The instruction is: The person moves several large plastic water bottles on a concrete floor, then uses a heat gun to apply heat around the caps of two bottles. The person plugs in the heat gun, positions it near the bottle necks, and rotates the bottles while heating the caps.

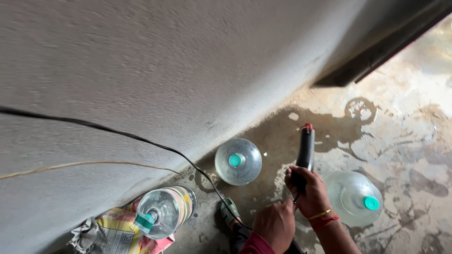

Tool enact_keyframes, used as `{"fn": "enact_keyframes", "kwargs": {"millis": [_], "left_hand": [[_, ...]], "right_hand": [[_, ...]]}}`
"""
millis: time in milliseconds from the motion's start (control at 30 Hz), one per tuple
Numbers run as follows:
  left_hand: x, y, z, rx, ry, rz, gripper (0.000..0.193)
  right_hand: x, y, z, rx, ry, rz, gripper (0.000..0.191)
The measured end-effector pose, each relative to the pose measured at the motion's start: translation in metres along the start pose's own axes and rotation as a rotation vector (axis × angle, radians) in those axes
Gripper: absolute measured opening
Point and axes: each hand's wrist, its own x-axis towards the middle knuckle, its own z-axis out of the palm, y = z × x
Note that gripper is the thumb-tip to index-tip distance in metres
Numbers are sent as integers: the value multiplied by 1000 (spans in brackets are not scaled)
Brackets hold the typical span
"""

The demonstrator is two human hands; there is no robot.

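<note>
The right hand [308,190], bangles at its wrist, is closed around the lower end of a black tool [305,153]. The tool's long axis runs up and away from the hand toward the wet floor [400,136], ending in a red tip. The left hand [275,223] sits just below and beside it, curled near the tool's base; whether it grips anything I cannot tell, as its fingers are turned away. A black cable [141,139] trails from the hands along the grey wall [165,61]. The tool looks slim, dark and glossy. Three clear water jugs with green caps stand around: one ahead-left [238,161], one right [353,197], one lying on a sack [165,211].
</note>
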Motion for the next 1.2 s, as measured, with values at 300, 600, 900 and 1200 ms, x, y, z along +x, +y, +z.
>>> {"fn": "enact_keyframes", "kwargs": {"millis": [300,600,900,1200], "left_hand": [[-28,12,-43,214,175,104,16],[-88,0,-138,273,718,401,25],[-96,-3,-359,758,1329,247,69],[-37,52,-486,847,1528,248,84]], "right_hand": [[-39,-23,42,388,-435,56,45],[-14,-21,26,227,-459,185,44],[-2,-13,41,-182,-386,423,54],[-31,-4,60,-206,-300,329,56]]}}
